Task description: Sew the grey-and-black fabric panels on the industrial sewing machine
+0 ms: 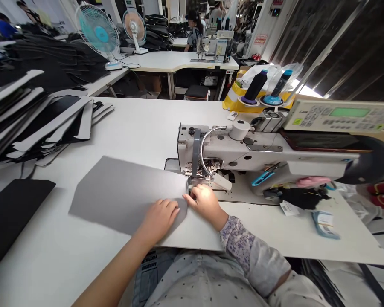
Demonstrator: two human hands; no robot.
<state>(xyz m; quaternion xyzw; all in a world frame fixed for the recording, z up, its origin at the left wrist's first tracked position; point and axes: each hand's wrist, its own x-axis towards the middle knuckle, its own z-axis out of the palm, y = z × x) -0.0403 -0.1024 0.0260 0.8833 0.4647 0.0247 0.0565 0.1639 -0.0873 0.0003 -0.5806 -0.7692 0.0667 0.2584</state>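
A grey sheet panel (115,194) lies on the white table, its right edge under the needle area of a sewing machine (230,147). My left hand (160,219) rests flat on the panel near its front right corner, fingers lying on the surface. Just in front of the presser foot, my right hand (206,202) is closed, with thumb and forefinger pinched at the panel's right edge. The fingertips partly hide that edge. A small work lamp on a flexible metal neck (205,147) bends down beside the needle.
Stacked black and white panels (51,123) crowd the left, with a black sheet (13,213) nearer. Thread cones (256,87) and a control panel (342,113) stand behind the machine. Blue snips (263,178) rest on it. A blue-white packet (325,224) lies right. Fans and people are beyond.
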